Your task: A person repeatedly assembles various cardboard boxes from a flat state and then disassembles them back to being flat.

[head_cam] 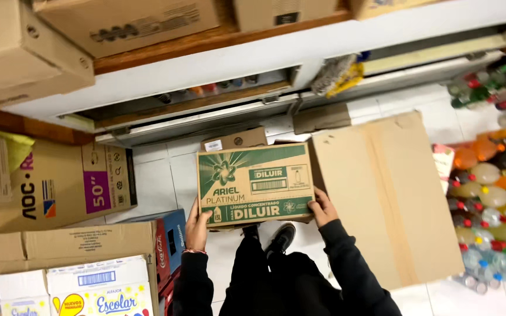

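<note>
Black sleeves reach forward, and both hands carry a green-printed cardboard box (256,185) held out above the white tiled floor (165,181) and the person's black shoes (279,237). Left hand (197,225) clasps the box's lower left corner, fingers wrapped along its side; right hand (322,208) presses the lower right corner, fingers spread on the edge. Just beside the box on the right stands a tall plain brown carton (385,199), and beyond that lie shrink-wrapped packs of coloured drink bottles (493,199). Brown cartons (60,187) are stacked to the left.
</note>
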